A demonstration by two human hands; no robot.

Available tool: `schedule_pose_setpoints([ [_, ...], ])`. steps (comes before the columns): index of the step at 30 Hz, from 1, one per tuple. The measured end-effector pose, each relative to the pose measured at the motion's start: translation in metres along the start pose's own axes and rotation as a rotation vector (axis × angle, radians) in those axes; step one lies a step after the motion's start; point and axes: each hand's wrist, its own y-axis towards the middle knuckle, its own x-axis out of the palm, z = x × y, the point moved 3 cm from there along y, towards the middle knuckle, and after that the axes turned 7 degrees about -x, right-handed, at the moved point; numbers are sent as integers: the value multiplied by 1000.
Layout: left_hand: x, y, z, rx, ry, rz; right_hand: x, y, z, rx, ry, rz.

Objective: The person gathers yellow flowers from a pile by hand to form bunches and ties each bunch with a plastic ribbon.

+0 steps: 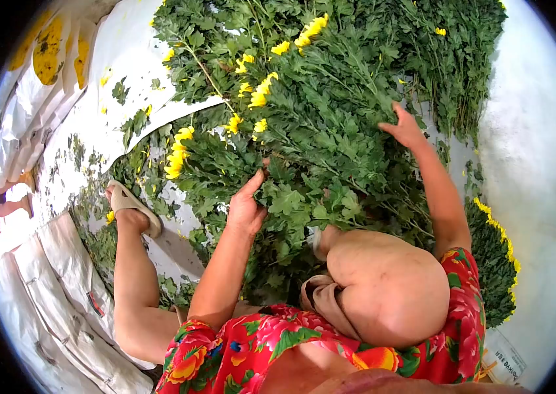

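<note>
My left hand [248, 205] is closed around leafy stems of a chrysanthemum bunch [215, 161], its yellow flowers pointing left. Leaves cover some of the fingertips. Further right, my right hand [407, 129] reaches to the edge of the large chrysanthemum pile [330, 111]. Its thumb and forefinger are spread apart, with nothing visible between them; the other fingers are partly hidden. Yellow blooms show along the left side of this pile, and long green stems run toward the lower right, close to my raised knee.
A finished-looking round bunch [491, 262] with yellow edging lies at right, beside the pale floor [534, 164]. Loose leaves litter white sheeting [130, 59] at upper left. Folded white wrapping [48, 302] lies lower left. My sandalled foot [135, 209] stands among the cuttings.
</note>
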Motion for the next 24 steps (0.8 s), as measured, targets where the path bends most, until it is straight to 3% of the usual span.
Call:
schedule_pose_setpoints([
  [5,6,-6,4,-6,16,6,18,13,6,57,-37,17],
  [8,0,-6,6,4,3,5,-11,7,12,17,338,34],
  [9,-1,-6,6,10,-5,-23,-19,3,2,16,334,31],
  [11,-1,-4,6,11,-16,-42,-46,-10,-14,98,274,235],
  [14,-1,-2,6,23,-18,-79,-83,-12,-22,-63,551,359],
  [17,1,-2,9,39,-1,-95,-114,-4,-16,307,423,400],
  [18,3,-2,11,40,6,-86,-119,-2,-24,294,422,412],
  [20,9,-1,14,43,-2,-112,-110,-4,-46,423,440,110],
  [24,12,4,13,42,-11,-135,-60,21,-13,310,419,-67],
])
